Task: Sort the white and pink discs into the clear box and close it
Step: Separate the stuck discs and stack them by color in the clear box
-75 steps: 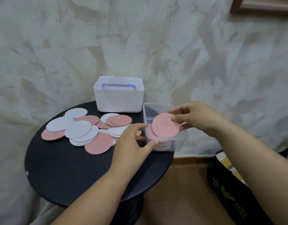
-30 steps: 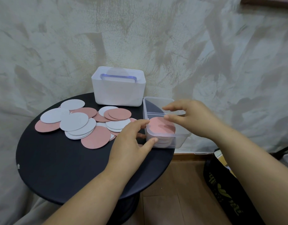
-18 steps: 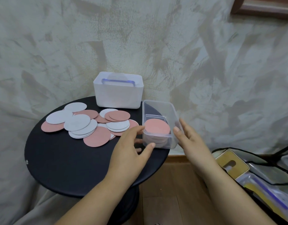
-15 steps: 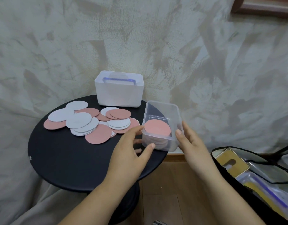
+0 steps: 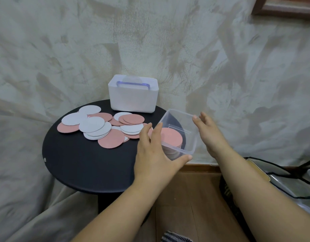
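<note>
**Head view.** Legible writing: none. The yellow lettering on the black bag on the floor at right is too blurred to read.

The clear box sits at the right edge of the round black desk, lid off. It holds a stack of discs with a pink disc on top.

The left hand grips the box's near left corner, thumb along the near wall and fingers up the left wall. The right hand is spread with straight fingers just beside the right wall, holding nothing; contact cannot be confirmed.

The loose white and pink discs lie overlapped at desk centre. A white bin stands behind them against the wall, with a blue-rimmed lid upright inside. The left hand covers the nearest discs.
</note>
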The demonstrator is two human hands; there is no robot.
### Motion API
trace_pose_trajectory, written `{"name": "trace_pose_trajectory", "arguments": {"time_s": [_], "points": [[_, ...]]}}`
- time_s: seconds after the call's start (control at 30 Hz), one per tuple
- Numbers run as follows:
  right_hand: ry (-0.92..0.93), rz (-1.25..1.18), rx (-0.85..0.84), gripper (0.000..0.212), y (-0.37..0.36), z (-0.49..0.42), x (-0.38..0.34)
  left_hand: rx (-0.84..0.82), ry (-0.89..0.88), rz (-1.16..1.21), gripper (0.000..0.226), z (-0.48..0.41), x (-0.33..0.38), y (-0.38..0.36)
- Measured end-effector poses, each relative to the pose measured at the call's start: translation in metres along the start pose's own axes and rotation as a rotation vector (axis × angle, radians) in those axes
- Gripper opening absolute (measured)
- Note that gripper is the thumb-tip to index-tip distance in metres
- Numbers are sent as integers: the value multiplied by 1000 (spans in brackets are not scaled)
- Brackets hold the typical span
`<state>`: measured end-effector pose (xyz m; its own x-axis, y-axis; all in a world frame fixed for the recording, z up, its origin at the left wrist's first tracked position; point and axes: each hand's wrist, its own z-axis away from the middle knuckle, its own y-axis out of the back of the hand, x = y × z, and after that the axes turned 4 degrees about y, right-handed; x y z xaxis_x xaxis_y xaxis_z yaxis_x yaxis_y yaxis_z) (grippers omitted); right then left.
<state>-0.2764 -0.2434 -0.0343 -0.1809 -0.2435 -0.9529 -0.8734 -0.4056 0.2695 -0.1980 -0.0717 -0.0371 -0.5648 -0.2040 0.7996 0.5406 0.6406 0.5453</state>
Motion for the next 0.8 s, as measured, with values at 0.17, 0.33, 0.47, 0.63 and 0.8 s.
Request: {"name": "trace_pose_trajectory", "arguments": {"time_s": [0.17,0.33,0.47,0.63,0.8], "points": [[-30,-55,16,61,3,7,12,25,-35,-5,86,-1,-12,3],[0,-56,146,59,14,45,16,54,-73,40,70,7,-24,11],[27,-54,177,58,17,72,14,-9,4,238,65,17,-23,15],[39,-26,213,63,18,93,13,-143,8,370,85,22,-21,12],[106,-49,227,60,16,111,19,-97,30,318,59,2,-21,17]]}}
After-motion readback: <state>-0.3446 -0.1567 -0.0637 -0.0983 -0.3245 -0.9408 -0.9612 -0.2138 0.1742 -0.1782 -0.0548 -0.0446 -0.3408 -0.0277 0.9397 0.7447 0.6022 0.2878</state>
